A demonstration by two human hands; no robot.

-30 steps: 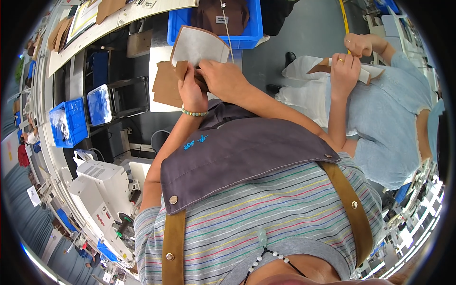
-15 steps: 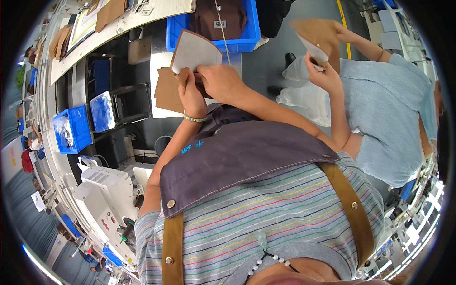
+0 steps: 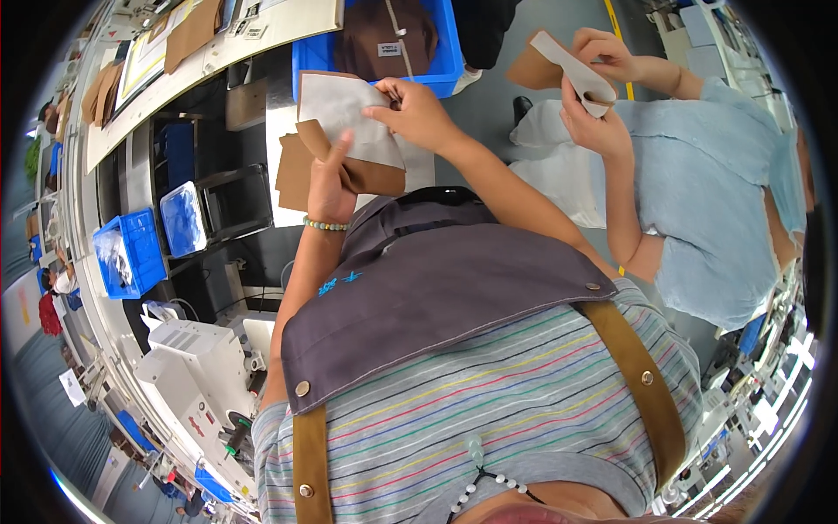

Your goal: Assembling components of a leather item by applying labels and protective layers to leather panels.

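Note:
Between my hands is a flexible brown sheet piece with a white backing (image 3: 336,109), partly folded so that brown flaps show at its lower side. My left hand (image 3: 330,188) grips the lower flap, its thumb lying over the brown material. At the upper right edge, my right hand (image 3: 423,113) pinches the piece with bent fingers. Behind my left hand, flat brown pieces (image 3: 292,179) lie on a white tabletop (image 3: 281,125). Whether the material is leather or cloth, I cannot tell.
A blue crate (image 3: 449,65) with brown items stands just beyond my hands. At the right, a co-worker in light blue (image 3: 707,201) handles a similar brown and white piece (image 3: 572,70). A long worktable (image 3: 301,26), blue bin (image 3: 131,253) and white machine (image 3: 196,358) are on the left.
My right hand has moved up and to the right along the piece, apart from my left. The piece is spread wider, showing more white. The co-worker has turned their piece.

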